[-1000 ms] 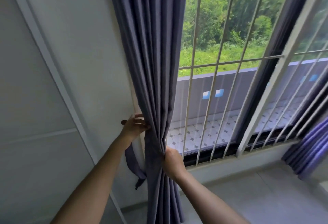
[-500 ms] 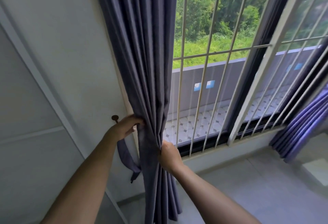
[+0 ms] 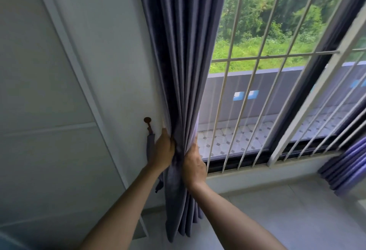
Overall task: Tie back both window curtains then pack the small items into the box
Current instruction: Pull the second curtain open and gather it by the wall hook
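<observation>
Purple curtain (image 3: 184, 67) bunched tight between both hands, left (image 3: 163, 150) and right (image 3: 193, 163) gripping its folds, ready for the tieback (image 3: 150, 146) beside.

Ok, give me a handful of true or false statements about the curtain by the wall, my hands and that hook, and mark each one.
1. Both hands, left hand and right hand, grip the gathered curtain. True.
2. The tie-back strap is already wrapped round the curtain. False: it hangs from the wall hook.
3. White bars cover the window. True.
4. The second curtain lies at the left. False: it is at the right edge.
</observation>
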Motion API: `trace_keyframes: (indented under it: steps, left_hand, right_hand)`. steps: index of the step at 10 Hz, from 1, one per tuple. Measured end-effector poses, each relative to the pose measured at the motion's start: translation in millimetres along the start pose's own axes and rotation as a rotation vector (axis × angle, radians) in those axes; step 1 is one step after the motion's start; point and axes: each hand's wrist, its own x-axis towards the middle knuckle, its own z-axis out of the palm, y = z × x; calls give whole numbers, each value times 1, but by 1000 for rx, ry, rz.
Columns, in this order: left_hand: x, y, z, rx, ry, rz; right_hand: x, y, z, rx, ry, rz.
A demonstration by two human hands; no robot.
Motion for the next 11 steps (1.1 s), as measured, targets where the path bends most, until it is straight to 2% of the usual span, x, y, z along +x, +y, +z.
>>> trace_keyframes:
  steps: [2, 4, 5, 6, 9, 11]
  left_hand:
    - [-7, 1, -13, 90, -137, 28]
    - [-15, 2, -16, 65, -108, 52]
    - [-19, 8, -16, 17, -93, 69]
    - [-24, 14, -15, -12, -83, 63]
    - [-35, 24, -20, -118, -37, 64]
    - [-31, 19, -17, -197, -53, -29]
  right_hand:
    - [0, -6, 6, 95, 104, -110]
    - [1, 1, 29, 27, 253, -165]
    - [-9, -15, 9, 190, 171, -60]
    - [-8, -12, 17, 99, 207, -114]
    - [-20, -17, 29, -83, 140, -152]
    - [-11, -7, 27, -52, 155, -161]
